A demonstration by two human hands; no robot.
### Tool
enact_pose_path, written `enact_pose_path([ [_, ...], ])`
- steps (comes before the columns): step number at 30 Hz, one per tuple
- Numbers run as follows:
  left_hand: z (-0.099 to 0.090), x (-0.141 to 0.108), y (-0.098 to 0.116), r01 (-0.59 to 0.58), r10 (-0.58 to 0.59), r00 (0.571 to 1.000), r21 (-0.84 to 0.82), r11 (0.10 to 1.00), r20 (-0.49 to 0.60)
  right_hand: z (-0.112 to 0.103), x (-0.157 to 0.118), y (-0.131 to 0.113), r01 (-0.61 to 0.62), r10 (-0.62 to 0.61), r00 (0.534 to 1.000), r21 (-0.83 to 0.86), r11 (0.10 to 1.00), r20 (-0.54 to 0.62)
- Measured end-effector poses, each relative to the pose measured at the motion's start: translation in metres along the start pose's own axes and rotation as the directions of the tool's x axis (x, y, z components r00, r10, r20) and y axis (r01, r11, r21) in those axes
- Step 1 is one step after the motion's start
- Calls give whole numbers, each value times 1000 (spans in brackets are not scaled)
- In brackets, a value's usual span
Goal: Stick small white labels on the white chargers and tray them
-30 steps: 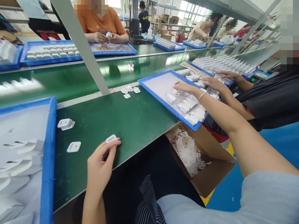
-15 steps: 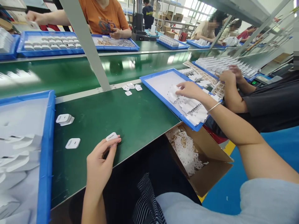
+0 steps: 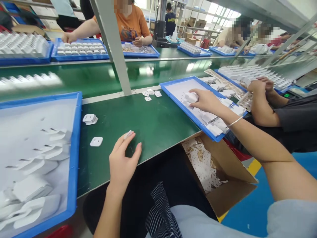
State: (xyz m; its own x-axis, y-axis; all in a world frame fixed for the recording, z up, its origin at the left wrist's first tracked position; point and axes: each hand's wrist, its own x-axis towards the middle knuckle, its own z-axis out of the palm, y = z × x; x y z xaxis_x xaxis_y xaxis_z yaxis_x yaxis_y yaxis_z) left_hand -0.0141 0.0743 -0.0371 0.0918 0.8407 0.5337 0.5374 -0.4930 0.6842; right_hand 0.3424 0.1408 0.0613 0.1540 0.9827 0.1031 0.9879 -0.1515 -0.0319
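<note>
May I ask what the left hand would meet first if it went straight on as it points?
The left hand would probably meet the far cluster of white plates on the green tabletop, though depth is unclear.

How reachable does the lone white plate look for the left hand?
Probably yes: only green bench shows between the left hand and the lone white plate, though the white piece that hand holds may hinder grasping.

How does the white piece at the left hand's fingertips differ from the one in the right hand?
The plate at the left hand looks thin; the block in the right hand is chunkier. The plate is over the green bench, the block over the blue tray. Both are white.
</note>
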Motion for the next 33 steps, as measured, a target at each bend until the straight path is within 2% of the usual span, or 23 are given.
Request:
enact_pose_path([
  [2,4,9,14,-183,193,980,188,965,-39,-7,-15,-30,169,-170,985,-40,985,-22],
  [3,6,15,22,-261,271,963,250,932,-6,-9,-24,-48,264,-265,964,-66,962,-20],
  [4,8,22,30,-317,319,947,289,904,40,-11,-33,-66,359,-361,933,-88,929,-3],
  [6,14,34,42,-360,331,933,330,873,140,-11,-51,-100,524,-523,851,-142,840,46],
  [8,19,44,47,-325,265,941,335,884,212,-10,-65,-126,642,-638,764,-202,739,97],
  [10,24,49,44,-254,177,949,299,920,262,-8,-74,-144,710,-707,697,-250,658,121],
  [13,27,48,32,-175,102,943,214,961,316,-8,-78,-158,776,-786,605,-316,546,128],
  [16,27,46,23,-126,68,946,166,978,318,-12,-77,-168,816,-843,513,-396,420,162],
  [18,25,46,21,-89,38,951,157,984,305,-14,-76,-177,829,-858,480,-413,376,182],
  [24,16,47,16,75,-99,943,88,993,318,-22,-70,-201,884,-846,445,-296,362,293],
  [26,13,45,10,132,-139,952,43,990,272,-27,-63,-203,895,-854,441,-209,394,278],
  [27,11,43,7,152,-148,963,-2,988,227,-31,-59,-201,893,-860,450,-114,436,238],
  [28,8,42,5,164,-151,974,-66,984,167,-35,-52,-198,875,-864,472,25,483,175],
  [29,6,40,3,173,-159,982,-152,973,100,-39,-45,-195,832,-856,510,201,517,89],
  [30,3,39,2,176,-172,984,-249,952,39,-42,-37,-190,762,-827,562,394,514,-8],
  [32,-3,38,4,180,-200,980,-422,888,-4,-42,-19,-182,590,-726,669,707,391,-157],
  [33,-6,37,5,189,-207,978,-492,850,20,-38,-11,-179,508,-688,703,804,309,-180],
])
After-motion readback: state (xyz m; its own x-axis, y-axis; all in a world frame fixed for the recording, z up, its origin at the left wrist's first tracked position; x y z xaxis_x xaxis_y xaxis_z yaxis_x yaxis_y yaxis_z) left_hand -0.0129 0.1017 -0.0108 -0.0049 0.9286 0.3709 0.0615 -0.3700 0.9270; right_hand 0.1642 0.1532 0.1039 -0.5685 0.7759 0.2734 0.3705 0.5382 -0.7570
